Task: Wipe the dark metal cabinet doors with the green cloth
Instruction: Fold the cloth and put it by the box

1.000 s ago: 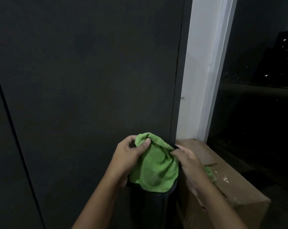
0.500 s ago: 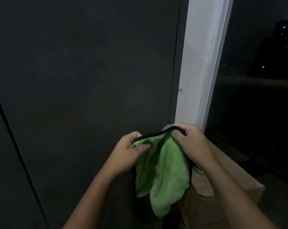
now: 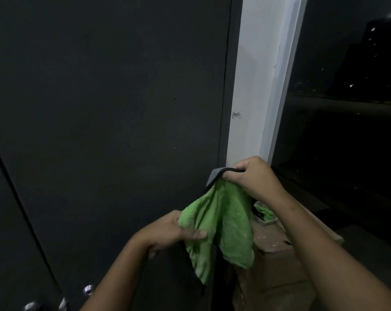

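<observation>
The green cloth (image 3: 223,223), grey on its back with a dark hem, hangs loosely in front of the dark metal cabinet door (image 3: 113,108). My right hand (image 3: 250,176) grips its top edge near the door's right side. Lower and to the left, my left hand (image 3: 174,230) pinches the cloth's left edge between thumb and fingers. The cloth does not touch the door as far as I can tell. A second door panel (image 3: 8,221) lies at the far left, past a vertical seam.
A white pillar (image 3: 257,86) stands right of the cabinet, with a dark window (image 3: 347,108) beyond it. A brown cardboard box (image 3: 273,265) sits below my right arm, another green cloth (image 3: 265,212) lying on it. Shiny metal knobs (image 3: 87,289) show at the bottom left.
The cloth has been unfolded from a bunch into a hanging sheet. My right hand rose with the top edge, while my left hand dropped down along the left edge.
</observation>
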Demonstrator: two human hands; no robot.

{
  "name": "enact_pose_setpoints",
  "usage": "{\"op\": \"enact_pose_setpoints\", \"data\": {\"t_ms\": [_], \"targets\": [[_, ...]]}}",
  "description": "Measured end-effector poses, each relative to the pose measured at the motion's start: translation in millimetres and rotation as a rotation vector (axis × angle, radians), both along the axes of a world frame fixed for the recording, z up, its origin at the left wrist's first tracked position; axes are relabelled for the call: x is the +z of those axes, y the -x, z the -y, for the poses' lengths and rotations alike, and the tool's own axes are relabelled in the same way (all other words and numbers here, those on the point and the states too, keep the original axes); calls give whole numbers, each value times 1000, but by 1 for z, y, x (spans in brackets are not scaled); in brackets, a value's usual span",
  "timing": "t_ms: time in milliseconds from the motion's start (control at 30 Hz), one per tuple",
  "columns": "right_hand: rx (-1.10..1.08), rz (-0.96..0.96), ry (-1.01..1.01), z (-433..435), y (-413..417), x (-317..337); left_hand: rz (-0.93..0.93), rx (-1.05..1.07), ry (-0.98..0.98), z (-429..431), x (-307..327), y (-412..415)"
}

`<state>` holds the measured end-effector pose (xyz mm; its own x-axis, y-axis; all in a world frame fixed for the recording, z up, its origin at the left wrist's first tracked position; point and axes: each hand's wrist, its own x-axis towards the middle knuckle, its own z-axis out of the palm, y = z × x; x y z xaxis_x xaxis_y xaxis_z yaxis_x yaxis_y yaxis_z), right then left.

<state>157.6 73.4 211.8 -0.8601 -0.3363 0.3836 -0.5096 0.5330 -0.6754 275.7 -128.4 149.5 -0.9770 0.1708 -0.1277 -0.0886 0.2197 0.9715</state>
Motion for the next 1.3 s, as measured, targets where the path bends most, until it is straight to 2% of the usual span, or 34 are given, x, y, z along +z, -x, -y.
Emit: {"op": "enact_pose_setpoints", "data": {"t_ms": [100, 200, 300, 367, 433, 533, 600, 833, 900, 1000, 1100, 1200, 1300], "targets": [[-42, 80, -52, -5, 3, -3, -61, 62, -98, -12, -1, 0], [23, 228, -69, -17, 10, -12, -44, 192, -421, -18, 6, 3], [67, 182, -132, -25, 15, -35, -48, 228, -584, -21, 13, 5], [115, 203, 3, -30, 13, -52, -71, 190, -620, -23, 16, 4], [244, 385, 218, -40, 10, -70, -88, 148, -602, -25, 18, 3], [403, 610, 188, -56, 6, -98, -102, 139, -600, -26, 16, 5], [403, 723, 209, -63, 2, -116, -100, 146, -654, -26, 15, 8], [486, 895, 893, -72, -20, -137, 16, 123, -690, -12, 29, 21], [523, 893, 979, -70, -22, -129, 48, 124, -699, -12, 26, 23], [423, 796, 875, -61, -22, -127, 87, 100, -712, -17, 22, 24], [286, 632, 730, -60, -18, -125, 69, 69, -574, -16, 18, 26], [250, 461, 493, -73, -14, -114, 63, 81, -214, -5, 13, 30], [119, 223, 75, -81, -10, -100, 66, 157, 109, 3, 6, 34]]}}
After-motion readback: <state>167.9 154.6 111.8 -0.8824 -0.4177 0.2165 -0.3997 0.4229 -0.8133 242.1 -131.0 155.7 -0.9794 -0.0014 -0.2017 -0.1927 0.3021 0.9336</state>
